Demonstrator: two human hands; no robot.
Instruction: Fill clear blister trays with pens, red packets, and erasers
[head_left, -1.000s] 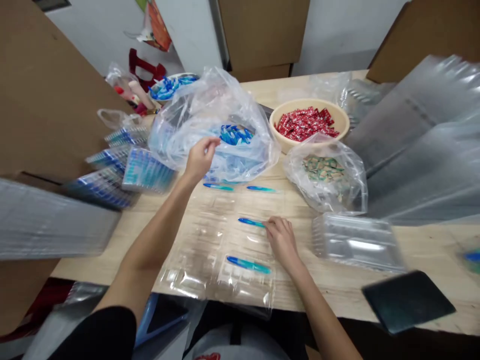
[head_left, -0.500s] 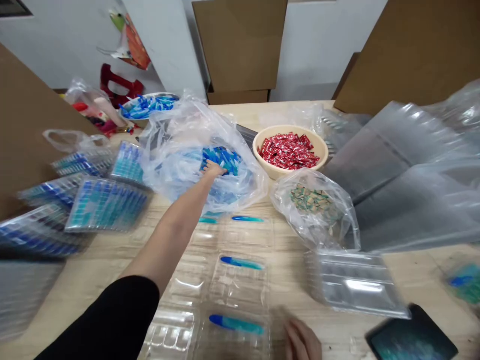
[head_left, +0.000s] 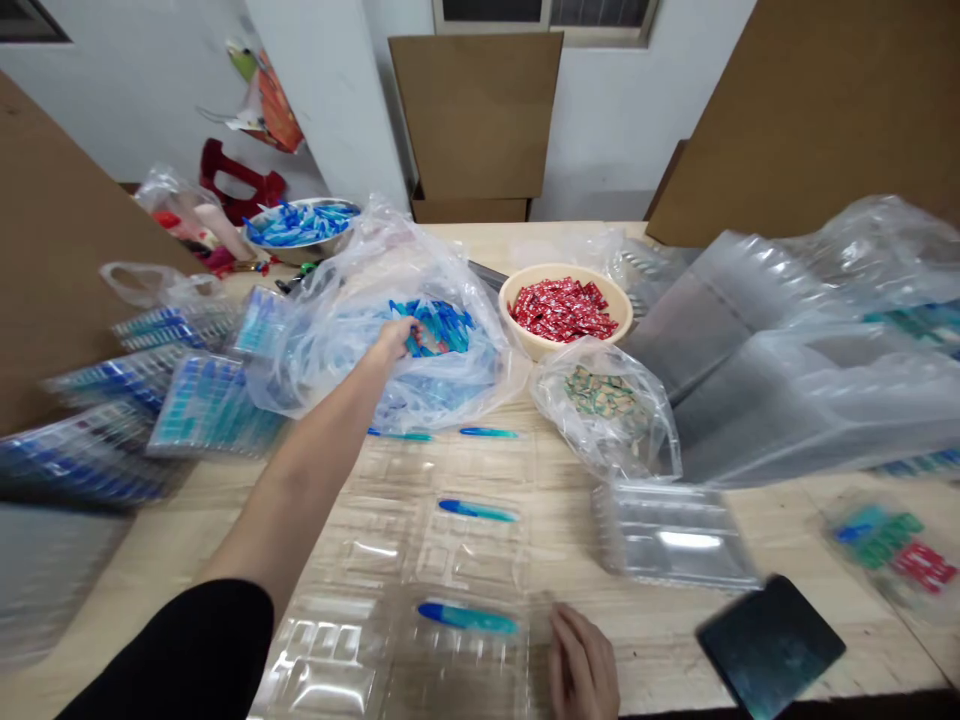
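Note:
My left hand (head_left: 395, 338) reaches into a big clear plastic bag (head_left: 352, 320) and closes on the pile of blue pieces (head_left: 439, 326) inside it. My right hand (head_left: 583, 665) lies at the bottom edge on the clear blister trays (head_left: 390, 560), fingers loosely curled, next to a blue-green pen-like piece (head_left: 468, 618). Further such pieces lie in the trays at the middle (head_left: 477, 511) and near the bag (head_left: 487, 432).
A tan bowl of red packets (head_left: 564, 305), a smaller bag of green-brown pieces (head_left: 609, 395), a stack of clear trays (head_left: 671, 535), a dark phone (head_left: 769, 645), filled blue packs (head_left: 210, 405) at left, tall clear tray stacks (head_left: 795, 370) at right, cardboard boxes behind.
My left hand has gone from above the bag's edge down into the blue pieces. My right hand has drawn back from the middle tray to the near edge. The view has tilted up.

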